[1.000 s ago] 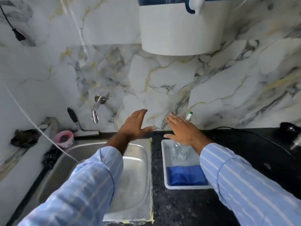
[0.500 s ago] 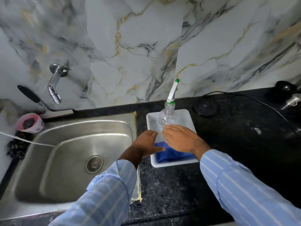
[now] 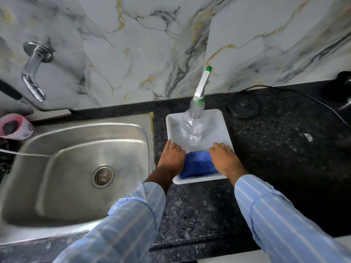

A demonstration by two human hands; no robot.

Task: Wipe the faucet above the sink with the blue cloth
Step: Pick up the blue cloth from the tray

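Note:
The blue cloth (image 3: pixel 197 164) lies bunched at the near end of a white tray (image 3: pixel 220 122) on the black counter, right of the sink (image 3: pixel 85 128). My left hand (image 3: pixel 171 158) covers the cloth's left end and my right hand (image 3: pixel 224 160) its right end, fingers curled down onto it. The chrome faucet (image 3: pixel 33 73) sticks out of the marble wall at the far left, above the sink's back corner, well away from both hands. My fingertips are hidden under the hands.
A clear spray bottle (image 3: pixel 193 128) with a white and green nozzle stands in the tray just beyond the cloth. A pink cup (image 3: pixel 15 128) sits at the sink's back left. A black round base (image 3: pixel 244 106) with a cable lies behind the tray.
Both hands have dropped from near the wall down onto the blue cloth in the tray, moving apart to its two ends. The view has tilted down.

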